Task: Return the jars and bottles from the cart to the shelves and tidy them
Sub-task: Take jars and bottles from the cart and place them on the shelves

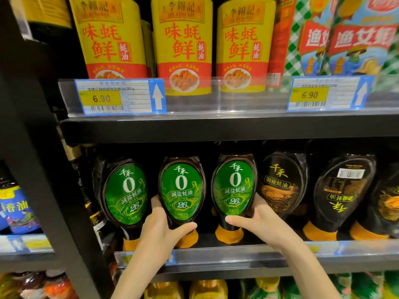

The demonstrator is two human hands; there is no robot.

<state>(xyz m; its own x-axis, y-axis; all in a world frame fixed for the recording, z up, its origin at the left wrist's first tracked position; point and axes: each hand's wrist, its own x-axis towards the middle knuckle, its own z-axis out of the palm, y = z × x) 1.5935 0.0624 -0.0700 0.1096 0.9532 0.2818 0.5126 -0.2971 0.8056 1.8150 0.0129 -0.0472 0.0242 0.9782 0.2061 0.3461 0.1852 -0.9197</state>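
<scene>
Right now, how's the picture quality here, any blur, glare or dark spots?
Head view: the green-label bottles and both hands, left and right, are fairly sharp; the checkered packs at upper right are smeared; glare streaks the clear shelf strip; the left upright is in deep shadow; shelf edges bow from the wide lens.

black shelf [216, 258], green-label squeeze bottles [126, 190] standing cap-down, dark-label bottles [282, 186] beside
</scene>
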